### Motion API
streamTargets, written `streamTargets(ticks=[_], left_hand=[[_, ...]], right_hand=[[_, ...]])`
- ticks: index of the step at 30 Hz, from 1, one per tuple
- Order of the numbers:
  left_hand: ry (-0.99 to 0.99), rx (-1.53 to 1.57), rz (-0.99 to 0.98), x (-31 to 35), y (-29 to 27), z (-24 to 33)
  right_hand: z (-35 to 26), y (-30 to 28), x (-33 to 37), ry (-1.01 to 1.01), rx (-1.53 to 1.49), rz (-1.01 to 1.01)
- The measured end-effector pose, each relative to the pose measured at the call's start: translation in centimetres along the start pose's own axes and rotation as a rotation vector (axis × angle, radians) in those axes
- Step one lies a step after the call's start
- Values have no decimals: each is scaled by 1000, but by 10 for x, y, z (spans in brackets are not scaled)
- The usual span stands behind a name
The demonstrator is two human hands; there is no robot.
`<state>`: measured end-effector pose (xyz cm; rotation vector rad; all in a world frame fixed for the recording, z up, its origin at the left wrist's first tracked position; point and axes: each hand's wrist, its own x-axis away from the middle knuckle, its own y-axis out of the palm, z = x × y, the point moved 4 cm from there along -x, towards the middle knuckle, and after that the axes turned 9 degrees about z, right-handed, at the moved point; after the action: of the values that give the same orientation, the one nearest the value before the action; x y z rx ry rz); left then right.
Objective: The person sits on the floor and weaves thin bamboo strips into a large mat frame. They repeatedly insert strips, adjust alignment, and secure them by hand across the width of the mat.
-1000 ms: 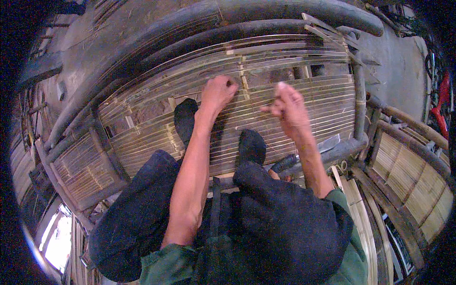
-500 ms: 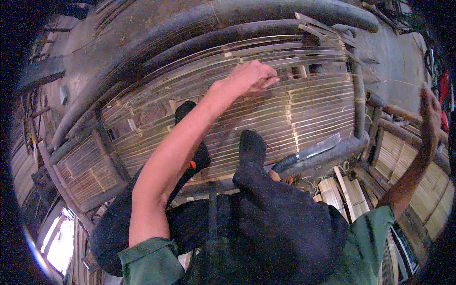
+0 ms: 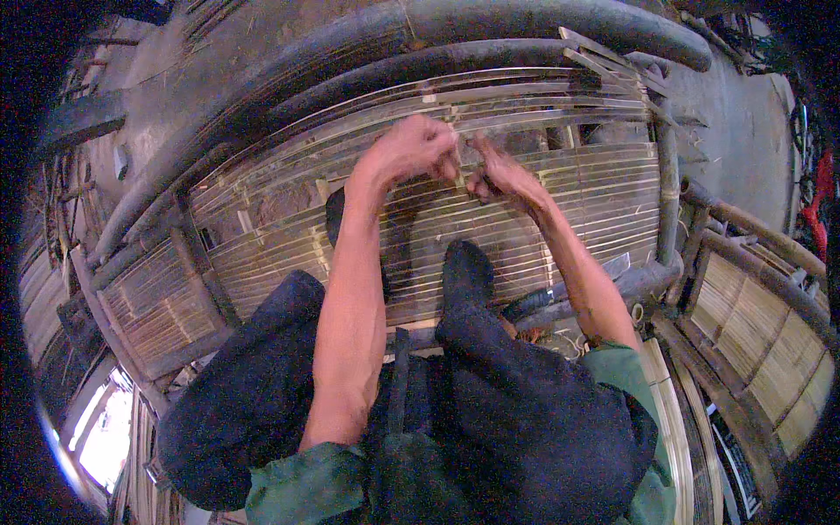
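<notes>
My left hand (image 3: pixel 413 150) is closed in a pinch above a rack of narrow bamboo slats (image 3: pixel 595 188). Close to its right, my right hand (image 3: pixel 503 173) has its fingers bent inward, slightly blurred. Whatever lies between the fingertips is too fine to make out. Under both hands the long slats run from left to right, with gaps toward the far side. A large knife (image 3: pixel 534 302) with a dark handle rests on the near pole of the rack, partly behind my right forearm.
Thick bamboo poles (image 3: pixel 490 24) curve along the far side. My dark-shod foot (image 3: pixel 466 273) stands on the slats. To the right is another slatted panel (image 3: pixel 766 328) in a pole frame. Split strips (image 3: pixel 674 420) lie near my right side.
My right hand has swung in from the far right, where a thin reddish strand stretched toward it, to beside my left hand. My left hand has shifted a little leftward.
</notes>
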<state>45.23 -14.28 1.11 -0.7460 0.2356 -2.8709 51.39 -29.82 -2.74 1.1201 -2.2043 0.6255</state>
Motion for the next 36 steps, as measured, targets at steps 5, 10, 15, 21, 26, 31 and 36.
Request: streamTargets(ticks=[5, 10, 15, 21, 26, 31, 36], left_hand=[[-59, -9, 9, 20, 0, -15], [46, -31, 85, 13, -8, -25], [198, -51, 310, 26, -34, 30], [503, -251, 401, 27, -23, 49], [515, -199, 445, 24, -18, 51], [162, -435, 718, 19, 14, -14], [57, -878, 667, 30, 74, -109]], right_hand=[[-18, 13, -4, 142, 45, -134], [-13, 14, -21, 289, 374, -258], [-4, 7, -23, 240, 333, -122], [-12, 15, 10, -529, 381, 47], [-25, 21, 3, -777, 131, 443], [-9, 11, 5, -286, -509, 467], [-28, 39, 24, -354, -221, 404]])
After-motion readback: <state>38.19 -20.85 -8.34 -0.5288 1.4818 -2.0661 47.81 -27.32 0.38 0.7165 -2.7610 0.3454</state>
